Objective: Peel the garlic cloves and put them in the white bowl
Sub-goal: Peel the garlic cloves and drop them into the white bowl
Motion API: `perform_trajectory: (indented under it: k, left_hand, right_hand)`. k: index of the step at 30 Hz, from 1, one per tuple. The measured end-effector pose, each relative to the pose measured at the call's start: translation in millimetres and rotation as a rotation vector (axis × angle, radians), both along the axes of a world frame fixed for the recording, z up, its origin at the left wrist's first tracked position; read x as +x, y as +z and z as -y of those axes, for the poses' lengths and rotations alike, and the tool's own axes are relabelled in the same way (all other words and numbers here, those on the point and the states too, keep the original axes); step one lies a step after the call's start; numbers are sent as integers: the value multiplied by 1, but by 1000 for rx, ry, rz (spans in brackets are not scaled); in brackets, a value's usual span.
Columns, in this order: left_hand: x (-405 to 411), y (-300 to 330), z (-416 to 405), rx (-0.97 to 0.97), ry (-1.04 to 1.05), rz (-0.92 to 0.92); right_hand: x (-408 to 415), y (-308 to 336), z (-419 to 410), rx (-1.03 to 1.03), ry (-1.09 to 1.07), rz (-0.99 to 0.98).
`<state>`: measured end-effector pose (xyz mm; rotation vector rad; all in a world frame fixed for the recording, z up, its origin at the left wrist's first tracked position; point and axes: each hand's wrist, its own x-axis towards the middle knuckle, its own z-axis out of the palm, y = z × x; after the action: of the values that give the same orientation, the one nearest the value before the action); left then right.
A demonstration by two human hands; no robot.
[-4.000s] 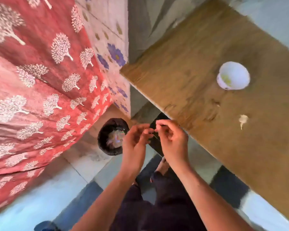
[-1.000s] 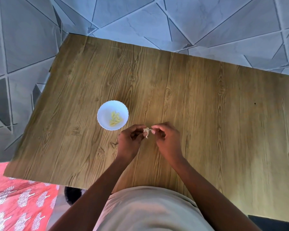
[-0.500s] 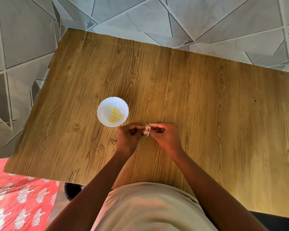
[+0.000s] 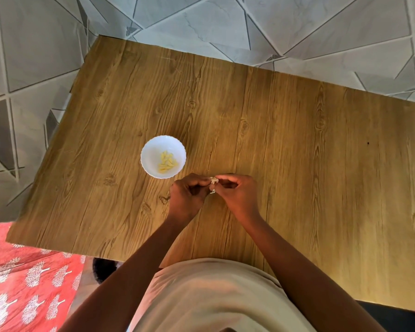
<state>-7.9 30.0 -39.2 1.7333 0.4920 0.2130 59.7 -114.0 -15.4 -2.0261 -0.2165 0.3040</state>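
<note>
Since half a second ago little has shifted: both hands remain together over the desk (image 4: 297, 140) with the garlic clove (image 4: 214, 180) between them, though a strip of papery skin now hangs lower beneath it, which suggests the peel is coming loose. The clove sits just above the desk, near the person's edge and just to the right of the white bowl (image 4: 151, 149). The left hand (image 4: 187, 195) pinches it from one side with curled fingers, and the right hand (image 4: 237, 192) pinches it from the other, fingertips meeting at the clove. Several peeled cloves (image 4: 167, 161) already lie in the bowl, so the task is well under way; this one looks partly stripped and not yet ready to drop in. Beyond the desk lie grey patterned floor tiles (image 4: 225, 20), and a red printed cloth (image 4: 22, 283) shows at lower left.
</note>
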Motion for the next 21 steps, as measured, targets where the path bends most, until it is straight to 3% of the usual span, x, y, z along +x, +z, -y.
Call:
perform_trajectory:
  k: [12,15,21]
  left_hand:
    - [7,19,16,-18,142,-75]
    - [12,20,16,72,146,-37]
    - [32,7,11,349,112,8]
  right_hand:
    - [9,-2,6,-170,68,294]
    - [14,0,11,-88,18,239]
    - [12,-4,15,125,-91,-67]
